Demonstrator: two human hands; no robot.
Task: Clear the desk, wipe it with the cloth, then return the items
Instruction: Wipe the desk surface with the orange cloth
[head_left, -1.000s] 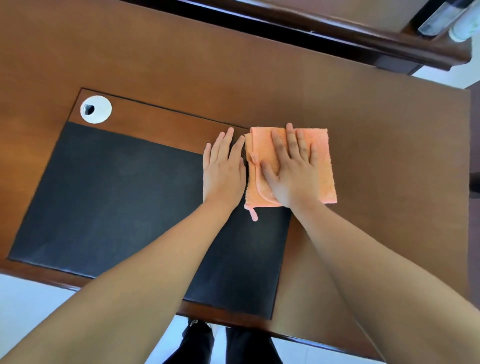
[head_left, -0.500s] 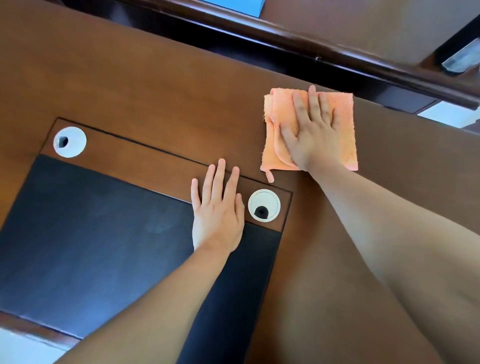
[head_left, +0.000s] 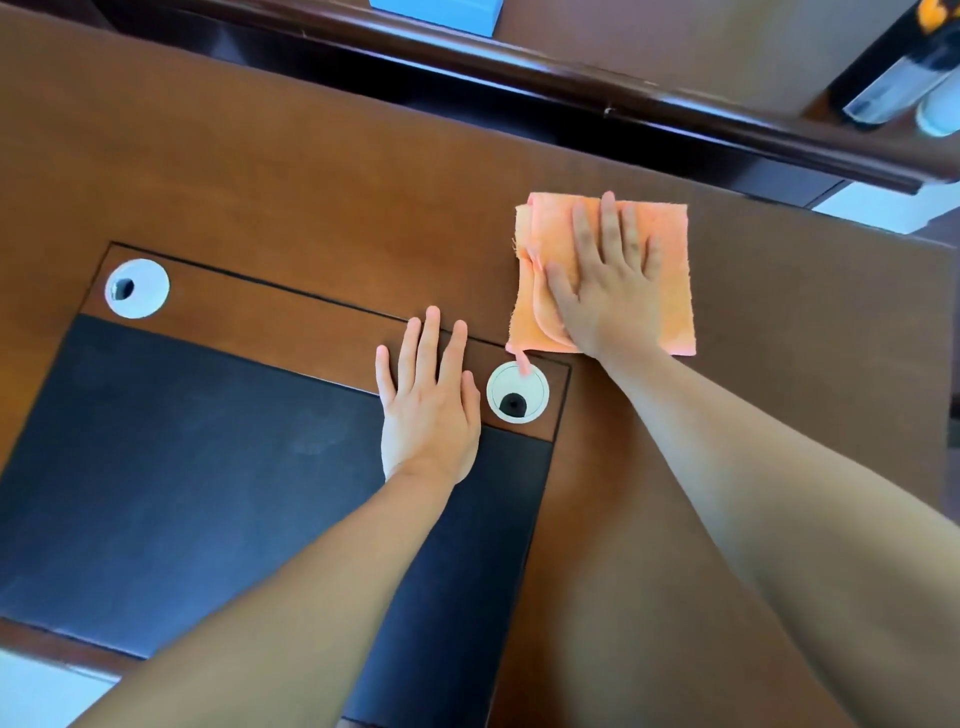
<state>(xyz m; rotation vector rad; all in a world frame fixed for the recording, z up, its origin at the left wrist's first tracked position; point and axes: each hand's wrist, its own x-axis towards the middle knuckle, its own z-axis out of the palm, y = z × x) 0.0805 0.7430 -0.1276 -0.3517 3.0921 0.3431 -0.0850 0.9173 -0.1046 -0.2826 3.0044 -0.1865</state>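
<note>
The right hand (head_left: 605, 291) lies flat, fingers spread, pressing the folded orange terry cloth (head_left: 667, 280) onto the brown wooden desk (head_left: 311, 171), near the far edge with bare wood open to its left and right. The left hand (head_left: 428, 410) rests flat (fingers straight, holding nothing) across the far edge of the black leather desk pad (head_left: 182, 467), just beside a white round cable grommet (head_left: 518, 392). No writing is legible.
</note>
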